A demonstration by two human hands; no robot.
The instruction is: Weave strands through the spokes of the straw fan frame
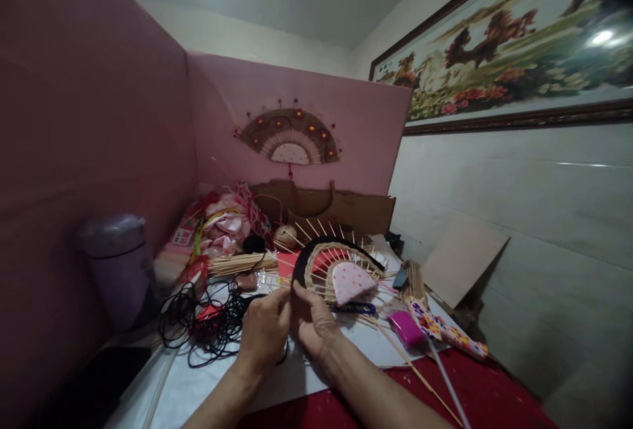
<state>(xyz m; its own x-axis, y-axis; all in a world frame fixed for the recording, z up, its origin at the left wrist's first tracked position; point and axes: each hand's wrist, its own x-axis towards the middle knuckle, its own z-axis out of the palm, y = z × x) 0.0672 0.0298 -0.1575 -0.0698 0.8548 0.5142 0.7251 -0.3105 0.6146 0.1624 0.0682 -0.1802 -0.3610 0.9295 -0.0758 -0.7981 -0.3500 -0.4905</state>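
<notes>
A half-woven fan of thin bamboo sticks lies ahead of my hands, tilted, with a black cord band outside a tan twine band and a pink dotted cloth piece at its base. My right hand grips the fan's near left edge, thumb on the black band. Close beside it, my left hand is closed in a pinch at the same edge, apparently on the black cord; its fingertips are partly hidden. A loose tangle of black cord lies left of my left hand.
A finished fan hangs on the pink board behind. Bamboo sticks, a twine ball and pink cloth and yarn lie at the back. Blue-handled scissors and a magenta packet are right. A lilac container stands left.
</notes>
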